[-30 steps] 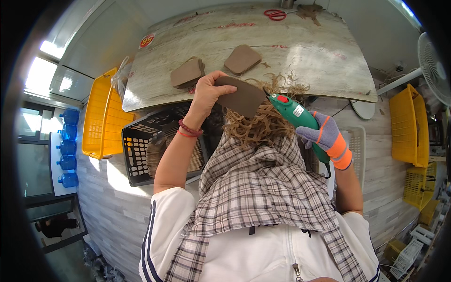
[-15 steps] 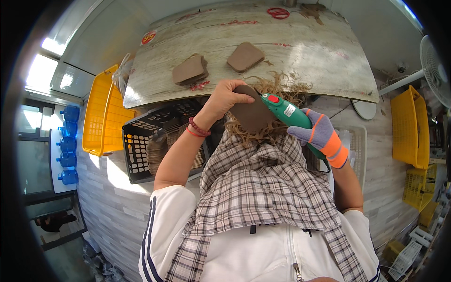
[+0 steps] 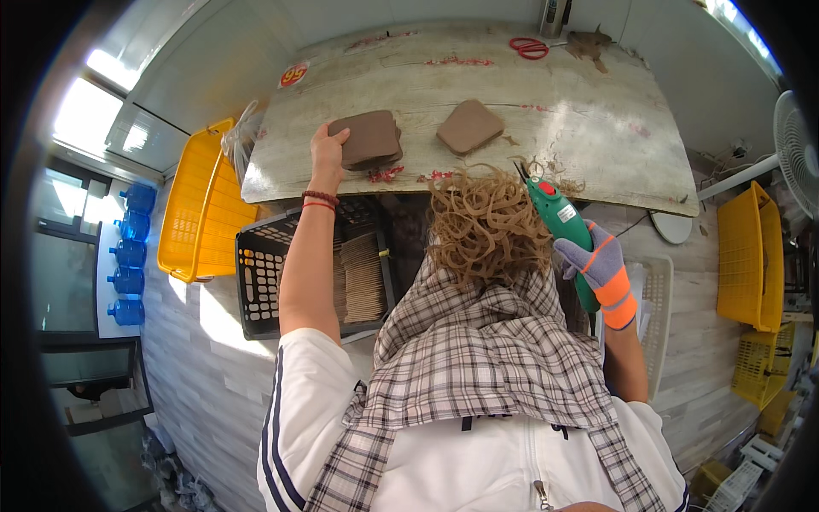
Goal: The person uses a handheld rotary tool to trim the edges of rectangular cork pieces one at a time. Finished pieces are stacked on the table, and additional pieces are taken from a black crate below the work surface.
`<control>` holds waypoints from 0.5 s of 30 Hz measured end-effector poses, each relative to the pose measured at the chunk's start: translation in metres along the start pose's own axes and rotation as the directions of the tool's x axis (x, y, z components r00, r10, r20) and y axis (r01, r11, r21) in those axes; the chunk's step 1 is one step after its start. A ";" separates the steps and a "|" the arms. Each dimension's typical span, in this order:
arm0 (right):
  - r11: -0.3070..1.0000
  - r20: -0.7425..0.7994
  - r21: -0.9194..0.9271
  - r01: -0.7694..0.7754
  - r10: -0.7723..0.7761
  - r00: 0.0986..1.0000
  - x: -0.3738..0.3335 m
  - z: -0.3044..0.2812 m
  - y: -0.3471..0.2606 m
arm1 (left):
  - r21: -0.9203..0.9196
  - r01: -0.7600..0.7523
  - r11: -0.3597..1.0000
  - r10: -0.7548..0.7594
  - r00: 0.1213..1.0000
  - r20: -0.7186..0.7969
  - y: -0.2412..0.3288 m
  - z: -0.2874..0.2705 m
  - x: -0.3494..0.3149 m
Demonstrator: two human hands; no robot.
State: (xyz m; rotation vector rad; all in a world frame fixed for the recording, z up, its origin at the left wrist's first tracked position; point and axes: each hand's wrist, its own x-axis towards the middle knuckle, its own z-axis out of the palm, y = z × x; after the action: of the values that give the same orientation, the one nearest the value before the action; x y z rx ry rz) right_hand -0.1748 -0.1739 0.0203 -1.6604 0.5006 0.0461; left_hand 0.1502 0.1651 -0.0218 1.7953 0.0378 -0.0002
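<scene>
My left hand [image 3: 327, 154] is at the left pile of brown rounded flat pieces [image 3: 368, 139] on the table, thumb on top of a piece and fingers at its left edge. In my right hand [image 3: 604, 266], in a grey and orange glove, is a green pair of electric scissors [image 3: 559, 215] with a red button. Their dark blades point up and away, over the table's near edge. A heap of curly brown trimmed strips [image 3: 488, 224] lies on my lap, on the checked apron [image 3: 486, 341]. Another pile of brown pieces [image 3: 470, 127] sits to the right of the first.
Below the table's left side, a black crate [image 3: 260, 282] holds rows of brown pieces [image 3: 363, 277]. Red-handled scissors [image 3: 529, 49] and brown scraps [image 3: 589, 44] lie on the far right of the table [image 3: 409, 94]. Yellow baskets [image 3: 183, 230] and a white crate [image 3: 661, 290] flank me.
My left hand has carried the brown piece from over my lap left to the pile. The electric scissors have shifted right and turned more upright, uncovering the trimmed strips.
</scene>
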 end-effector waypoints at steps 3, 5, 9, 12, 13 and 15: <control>0.999 -0.034 0.044 0.000 0.001 0.999 -0.004 -0.003 0.006 | 0.696 -0.242 0.676 0.375 0.926 -0.042 -0.016 0.016 0.020; 0.999 -0.066 0.041 -0.022 0.025 0.998 -0.004 -0.006 0.013 | 0.879 -0.418 0.230 0.682 0.713 0.161 -0.009 0.056 -0.001; 0.999 -0.096 -0.026 -0.035 0.032 0.995 -0.002 -0.005 0.024 | 0.744 -0.619 0.252 0.564 0.718 0.408 -0.010 0.139 -0.031; 0.998 -0.081 -0.063 -0.021 0.016 0.997 -0.002 -0.006 0.029 | 0.765 -0.554 0.329 0.426 0.810 0.403 -0.035 0.173 -0.036; 0.997 -0.075 -0.072 -0.020 0.015 0.997 -0.004 -0.007 0.030 | 0.740 -0.541 0.400 0.413 0.827 0.382 -0.037 0.178 -0.037; 0.999 -0.081 -0.028 -0.025 0.022 0.996 -0.005 -0.008 0.040 | 0.685 -0.505 0.525 0.376 0.860 0.346 -0.035 0.180 -0.050</control>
State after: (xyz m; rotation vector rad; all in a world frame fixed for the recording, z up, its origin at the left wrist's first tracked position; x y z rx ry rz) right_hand -0.1949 -0.1826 -0.0145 -1.6897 0.5836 0.0034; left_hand 0.1032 -0.0032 -0.0952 2.6129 -0.6429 0.2502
